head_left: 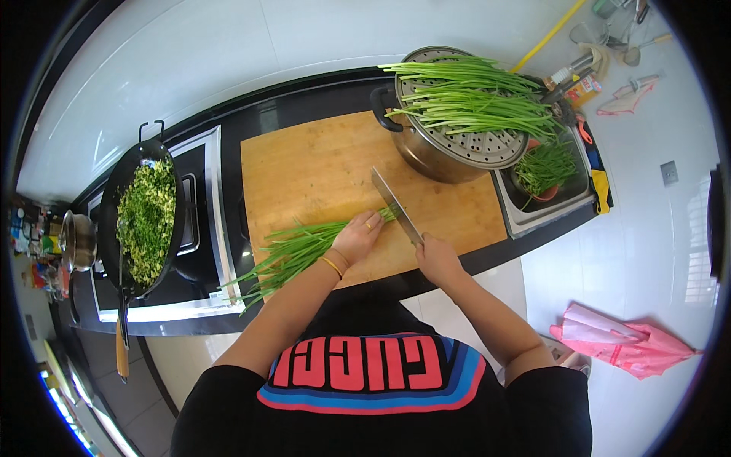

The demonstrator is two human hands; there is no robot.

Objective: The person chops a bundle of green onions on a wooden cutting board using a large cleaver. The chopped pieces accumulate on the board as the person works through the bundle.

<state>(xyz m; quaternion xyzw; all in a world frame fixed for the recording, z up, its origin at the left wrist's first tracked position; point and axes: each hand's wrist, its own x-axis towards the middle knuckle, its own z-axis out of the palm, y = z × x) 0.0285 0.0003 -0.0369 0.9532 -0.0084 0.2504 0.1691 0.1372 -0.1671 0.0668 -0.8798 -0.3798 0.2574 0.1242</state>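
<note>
Pinning a bundle of long green stems (301, 242) to a wooden board (304, 167) on a dark counter (481, 263) with the left hand (359, 238), while gripping a broad-bladed knife (397, 207) in the right hand (440, 261). Bending the left fingers closed over the stems near the far-right end; wrapping the right fingers tight around the handle, hiding most of it. Lying directly under the left fingers and to the left of the right ones, making the left hand the nearer. Turning chiefly on one crossing, by the look of it: stems running lengthwise from near left to far right, blade slanting across from near-right handle to far-left tip, just beside the left fingers. Leaving contact between edge and stems impossible to tell. Pointing the gathered end far right, toward the blade; fanning out loosely at near left, past the board's edge. Showing also a second bunch (480, 118) atop a steel pot (426, 152) at far right.
</note>
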